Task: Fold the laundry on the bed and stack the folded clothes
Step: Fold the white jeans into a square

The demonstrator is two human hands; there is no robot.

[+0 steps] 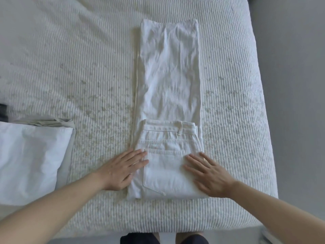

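Note:
White trousers lie lengthwise down the middle of the bed, legs stacked one on the other and pointing away from me. Their waist end is folded over onto the legs, back pocket and belt loop facing up. My left hand rests flat, fingers spread, on the left edge of that folded part. My right hand lies flat on its right side. Neither hand grips the cloth. A stack of folded clothes, pale blue-white on top, sits at the left.
The bed has a ribbed white cover. Its right edge drops to a grey floor. A dark item peeks in at the far left. My legs stand at the bed's near edge.

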